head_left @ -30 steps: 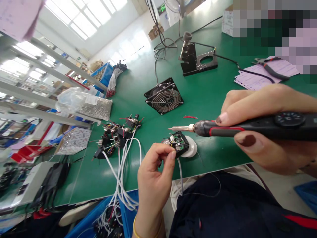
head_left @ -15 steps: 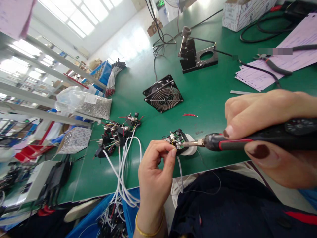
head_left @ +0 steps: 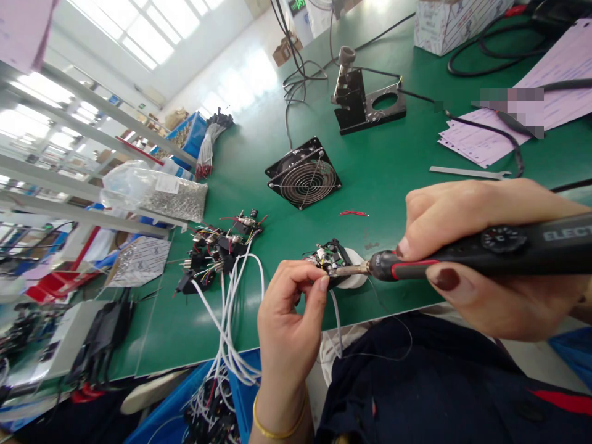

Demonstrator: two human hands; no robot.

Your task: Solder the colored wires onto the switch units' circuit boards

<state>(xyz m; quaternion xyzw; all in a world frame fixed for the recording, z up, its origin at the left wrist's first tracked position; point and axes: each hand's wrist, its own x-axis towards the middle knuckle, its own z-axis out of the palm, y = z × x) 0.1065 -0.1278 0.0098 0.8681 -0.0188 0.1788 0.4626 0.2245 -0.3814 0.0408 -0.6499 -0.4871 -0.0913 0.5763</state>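
My right hand (head_left: 481,246) is wrapped round a black and red soldering iron (head_left: 444,262). The iron's metal tip meets the near part of a small black-cased circuit assembly (head_left: 337,254), which lies on a round white piece (head_left: 358,271). At the left side of that assembly, the thumb and forefinger of my left hand (head_left: 296,308) are pinched together; what lies between them is too small to make out. A white cable (head_left: 337,314) runs down from the assembly over the table edge. Two short red wires (head_left: 354,213) lie just beyond it.
A fan (head_left: 305,176) and a black iron stand (head_left: 370,105) are farther back on the green table (head_left: 388,166). Wired assemblies (head_left: 219,250) lie left. A wrench (head_left: 469,172), papers (head_left: 476,135) and cables are at right, blue bins (head_left: 245,394) below.
My right hand and the iron have shifted slightly left and the iron's tip now sits lower on the assembly. The wrench shows more fully. My left hand has barely moved.
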